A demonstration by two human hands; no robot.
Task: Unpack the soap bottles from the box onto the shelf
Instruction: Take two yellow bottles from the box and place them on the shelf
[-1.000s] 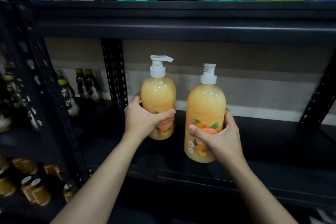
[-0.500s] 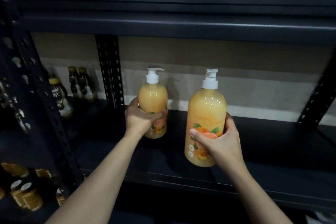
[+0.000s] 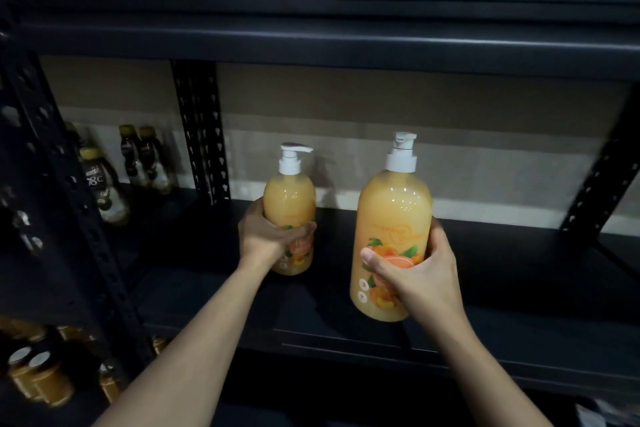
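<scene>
**Two soap bottles reach the shelf, both in hand**

A person's left hand [image 3: 266,236] is wrapped round the lower body of the far soap bottle [image 3: 290,201], which stands upright toward the back left corner of the dark shelf [image 3: 519,274], just beside the perforated upright [image 3: 201,128]. The right hand [image 3: 420,279] clasps the near soap bottle [image 3: 394,218], thumb across its label, upright near the middle of the front edge. Whether its base has settled on the board cannot be told. Judged from this, two bottles are as good as placed and only the release remains. The box is out of sight, so how many bottles are left is unknown. Dark bottles [image 3: 104,187] fill the neighbouring bay.
</scene>
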